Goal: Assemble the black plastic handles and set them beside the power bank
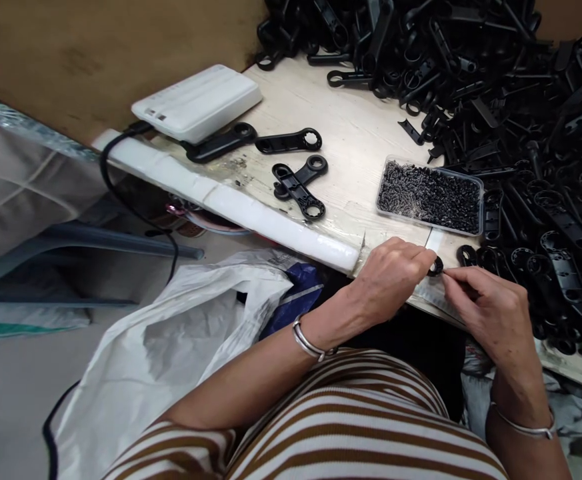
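My left hand [395,272] is closed around a black plastic ring-ended part [437,267], whose round end sticks out past the fingers. The rest of that part is hidden inside the hand. My right hand [495,303] has thumb and forefinger pinched together at the ring's right edge; whatever lies between those fingertips is too small or hidden to tell. Just beyond both hands is a clear plastic box [481,212] full of tiny black pieces [435,193]. Another ring-ended part [467,255] lies beside my right hand.
A large heap of black plastic parts [445,60] covers the table's back and right. Several similar parts [291,141] lie left of the box, two crossed. A white power bank [198,100] with a black cable [105,170] sits at the left, near the white padded edge [271,223].
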The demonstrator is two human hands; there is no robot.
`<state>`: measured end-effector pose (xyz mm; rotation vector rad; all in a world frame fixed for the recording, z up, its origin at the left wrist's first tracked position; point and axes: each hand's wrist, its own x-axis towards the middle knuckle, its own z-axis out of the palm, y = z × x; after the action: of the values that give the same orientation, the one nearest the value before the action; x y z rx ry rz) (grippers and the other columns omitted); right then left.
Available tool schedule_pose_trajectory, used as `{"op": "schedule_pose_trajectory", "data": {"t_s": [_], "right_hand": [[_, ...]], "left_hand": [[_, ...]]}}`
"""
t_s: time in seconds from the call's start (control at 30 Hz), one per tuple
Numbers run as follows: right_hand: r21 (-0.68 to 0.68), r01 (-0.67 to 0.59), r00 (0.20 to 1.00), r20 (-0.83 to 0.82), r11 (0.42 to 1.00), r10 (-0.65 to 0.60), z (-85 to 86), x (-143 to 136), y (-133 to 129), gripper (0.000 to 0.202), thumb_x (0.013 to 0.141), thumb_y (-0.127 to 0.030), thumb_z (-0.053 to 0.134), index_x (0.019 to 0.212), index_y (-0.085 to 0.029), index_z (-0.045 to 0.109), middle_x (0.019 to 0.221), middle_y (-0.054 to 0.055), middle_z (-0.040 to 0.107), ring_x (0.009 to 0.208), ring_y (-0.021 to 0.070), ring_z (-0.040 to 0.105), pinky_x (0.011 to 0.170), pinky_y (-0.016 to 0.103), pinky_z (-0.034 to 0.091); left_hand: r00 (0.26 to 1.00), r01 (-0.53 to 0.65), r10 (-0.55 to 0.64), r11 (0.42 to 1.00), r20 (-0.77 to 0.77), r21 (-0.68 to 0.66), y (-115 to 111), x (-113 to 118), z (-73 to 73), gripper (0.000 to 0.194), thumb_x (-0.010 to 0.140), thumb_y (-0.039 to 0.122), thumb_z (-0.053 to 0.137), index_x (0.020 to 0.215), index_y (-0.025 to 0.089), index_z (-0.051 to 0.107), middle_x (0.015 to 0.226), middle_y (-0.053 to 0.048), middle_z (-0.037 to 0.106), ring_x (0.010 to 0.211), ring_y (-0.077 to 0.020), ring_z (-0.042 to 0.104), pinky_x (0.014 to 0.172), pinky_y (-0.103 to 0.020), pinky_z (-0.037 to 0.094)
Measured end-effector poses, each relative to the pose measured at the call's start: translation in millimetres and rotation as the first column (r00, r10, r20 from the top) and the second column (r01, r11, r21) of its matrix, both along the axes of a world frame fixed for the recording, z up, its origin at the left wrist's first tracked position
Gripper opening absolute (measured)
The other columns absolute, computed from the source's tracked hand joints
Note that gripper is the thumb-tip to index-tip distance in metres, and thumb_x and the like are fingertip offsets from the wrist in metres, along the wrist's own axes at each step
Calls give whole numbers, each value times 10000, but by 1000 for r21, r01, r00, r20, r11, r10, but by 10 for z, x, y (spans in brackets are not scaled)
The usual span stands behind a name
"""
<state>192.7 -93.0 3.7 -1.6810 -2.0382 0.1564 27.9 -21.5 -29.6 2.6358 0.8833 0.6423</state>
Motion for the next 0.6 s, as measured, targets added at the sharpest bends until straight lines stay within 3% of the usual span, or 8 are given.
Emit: {"op": "schedule_pose_trajectory", "data": {"t_s": [0.13, 0.3, 0.43, 0.6], "right_hand": [[16, 40, 999, 6, 999, -40, 17, 58, -12, 115, 906, -222, 577, 846, -206, 675, 792, 14, 725, 660, 145, 673, 645, 251, 526], [40, 1, 1000, 24, 999, -2, 9, 39, 17, 97, 904, -186, 584, 846, -192, 662, 797, 16, 719, 679, 137, 671, 674, 241, 526], [45, -41, 997, 72, 998, 38, -1, 6, 48, 96, 910, -172, 568, 874, -183, 656, 803, 22, 712, 686, 136, 665, 677, 242, 520], [21, -79, 988, 134, 997, 75, -21, -12, 60, 123, 925, -165, 537, 892, -160, 655, 812, 42, 704, 692, 142, 661, 675, 247, 506]], "left_hand": [[996, -39, 41, 999, 80, -24, -24, -98, 42, 229, 907, 41, 419, 923, 132, 628, 907, -72, 718, 859, -184, 674, 832, -317, 518], [989, -29, 33, 999, 142, -30, -81, -195, 83, 197, 926, 72, 442, 988, 147, 612, 991, -65, 716, 921, -166, 672, 872, -294, 513], [986, -33, 41, 998, 160, -54, -112, -196, 43, 155, 899, 92, 521, 1021, 150, 597, 1022, -70, 708, 949, -178, 671, 867, -298, 524], [984, -36, 61, 989, 169, -146, -114, -180, -26, 146, 897, 111, 521, 999, 171, 607, 912, -51, 714, 893, -173, 682, 820, -289, 541]]}}
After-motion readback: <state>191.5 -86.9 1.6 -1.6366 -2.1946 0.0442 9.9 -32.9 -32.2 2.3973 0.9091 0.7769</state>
